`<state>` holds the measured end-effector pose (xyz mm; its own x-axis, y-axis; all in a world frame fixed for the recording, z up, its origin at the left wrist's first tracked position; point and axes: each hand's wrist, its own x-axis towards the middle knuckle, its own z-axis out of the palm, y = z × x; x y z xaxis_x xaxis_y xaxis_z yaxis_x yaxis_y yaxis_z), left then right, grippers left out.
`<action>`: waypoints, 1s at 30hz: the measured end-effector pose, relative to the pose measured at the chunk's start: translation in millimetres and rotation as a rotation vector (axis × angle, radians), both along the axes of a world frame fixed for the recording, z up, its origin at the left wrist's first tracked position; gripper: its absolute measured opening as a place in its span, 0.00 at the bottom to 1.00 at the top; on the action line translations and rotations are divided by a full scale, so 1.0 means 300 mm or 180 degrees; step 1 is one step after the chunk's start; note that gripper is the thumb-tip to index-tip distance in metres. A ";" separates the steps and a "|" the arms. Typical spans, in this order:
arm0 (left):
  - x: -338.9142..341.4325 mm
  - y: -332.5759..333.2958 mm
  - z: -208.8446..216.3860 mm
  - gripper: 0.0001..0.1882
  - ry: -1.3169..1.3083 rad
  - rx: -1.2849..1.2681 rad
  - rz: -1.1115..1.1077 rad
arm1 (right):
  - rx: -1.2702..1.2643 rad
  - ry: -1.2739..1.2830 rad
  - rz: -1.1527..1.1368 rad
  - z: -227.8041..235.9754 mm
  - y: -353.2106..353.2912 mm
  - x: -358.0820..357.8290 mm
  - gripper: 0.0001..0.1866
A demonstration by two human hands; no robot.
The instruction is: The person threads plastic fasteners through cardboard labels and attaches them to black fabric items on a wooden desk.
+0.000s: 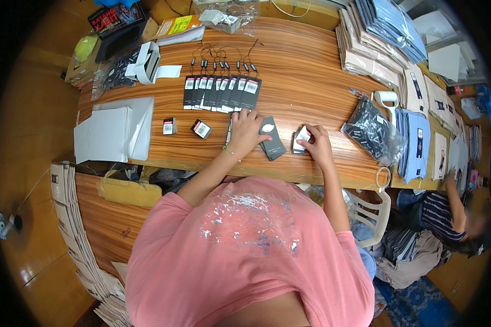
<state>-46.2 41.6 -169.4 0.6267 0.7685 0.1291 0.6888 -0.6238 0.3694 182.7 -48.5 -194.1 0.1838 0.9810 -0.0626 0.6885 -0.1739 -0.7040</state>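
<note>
My left hand (246,132) is bent over a dark hang tag that it mostly hides; only a narrow edge shows beside the fingers. Its thumb reaches the side of a small pile of dark hang tags (273,143) with a pale oval mark. To the right, my right hand (318,144) pinches a small stack of white labels (300,139) on the table. Above my left hand lies an overlapping row of dark hang tags (221,94), each with a barcode sticker and a looped black string. Two little stacks of barcode labels (169,126) sit to the left.
The wooden table (300,65) holds white sheets (112,133) at left and a clear bag of black pieces (372,128) at right. Folded, bagged shirts (373,43) rise at the far right. A plastic chair (372,215) and another person (444,215) are beyond my right arm.
</note>
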 end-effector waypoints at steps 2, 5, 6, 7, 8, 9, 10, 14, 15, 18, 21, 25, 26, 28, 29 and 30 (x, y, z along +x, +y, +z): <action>0.007 -0.016 0.006 0.28 -0.0293 0.0006 0.0054 | 0.0331 -0.0083 -0.0162 -0.002 -0.013 0.000 0.25; 0.013 -0.025 -0.008 0.23 -0.1027 -0.0451 0.0197 | 0.0411 0.0621 -0.0572 -0.066 -0.026 0.006 0.20; 0.011 -0.022 -0.042 0.21 -0.1378 -0.0974 0.0314 | 0.0356 0.0640 -0.0595 -0.062 -0.029 0.005 0.20; 0.008 -0.022 -0.074 0.19 -0.1722 -0.1500 0.0434 | 0.0300 0.0660 -0.0614 -0.059 -0.031 0.001 0.20; 0.009 -0.026 -0.053 0.18 -0.1581 -0.1490 0.0446 | 0.0247 0.0687 -0.0632 -0.058 -0.034 -0.004 0.20; 0.010 -0.027 -0.027 0.17 -0.1441 -0.1477 0.0461 | 0.0372 0.0632 -0.0600 -0.064 -0.040 -0.007 0.19; 0.010 -0.029 -0.009 0.15 -0.1301 -0.1462 0.0480 | 0.0504 0.0505 -0.0576 -0.077 -0.046 -0.004 0.19; 0.000 -0.039 0.004 0.14 -0.1145 -0.1232 0.0339 | 0.0686 0.0364 -0.0560 -0.073 -0.050 -0.005 0.18; -0.005 -0.039 -0.007 0.13 -0.1344 -0.1575 0.0387 | 0.0639 0.0422 -0.0588 -0.061 -0.050 -0.010 0.17; -0.012 -0.026 -0.025 0.09 -0.1750 -0.2431 0.0503 | 0.0512 0.1015 -0.0588 -0.106 -0.046 0.007 0.14; -0.021 -0.025 0.008 0.08 -0.1725 -0.2827 0.0515 | 0.0440 0.1658 -0.0848 -0.113 -0.046 -0.015 0.14; -0.035 -0.038 0.037 0.08 -0.1438 -0.2829 0.0398 | 0.0472 0.2805 -0.0530 0.039 -0.057 -0.106 0.15; -0.027 -0.044 0.035 0.07 -0.1323 -0.2809 0.0367 | 0.0418 0.2782 -0.0288 0.063 -0.062 -0.124 0.15; -0.006 -0.077 0.029 0.08 -0.1694 -0.3124 0.0355 | 0.0306 0.2545 -0.0031 0.074 -0.070 -0.153 0.14; 0.006 -0.098 0.027 0.08 -0.1889 -0.3269 0.0363 | 0.0248 0.2333 0.0004 0.073 -0.068 -0.168 0.14; 0.028 -0.124 0.010 0.07 -0.2428 -0.3448 0.0390 | 0.0193 0.2125 0.0044 0.066 -0.065 -0.176 0.13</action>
